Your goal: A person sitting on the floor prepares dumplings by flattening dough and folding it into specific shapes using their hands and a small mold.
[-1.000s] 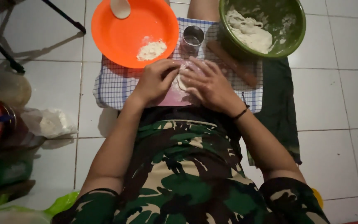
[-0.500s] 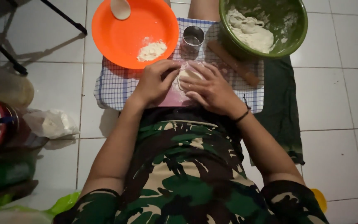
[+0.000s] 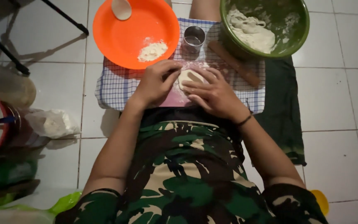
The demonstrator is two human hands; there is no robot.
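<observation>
Head view looks straight down on a person seated on the tiled floor (image 3: 344, 95), both hands working a small dough disc (image 3: 187, 77) on a checked cloth (image 3: 112, 87) laid across the lap. The disc lies between the two hands, just ahead of the body: the left hand (image 3: 156, 83) curls at its left edge, fingers bent and touching it, while the right hand (image 3: 212, 93) lies flat over its right half, fingers spread and pressing rather than clenched. Both are equally near; neither lifts it. The disc looks roughly round, so no long axis shows, though the right hand hides much of it. Beyond the disc stands a metal cup (image 3: 194, 39), seemingly empty. To its left an orange plate (image 3: 121, 41) holds a small heap of flour (image 3: 153, 51) and a white spoon (image 3: 122, 8). To the right a green bowl (image 3: 299, 37) holds a mass of dough (image 3: 251, 33), and a wooden rolling pin (image 3: 233, 63) lies slantwise beside the bowl, just beyond the right hand.
</observation>
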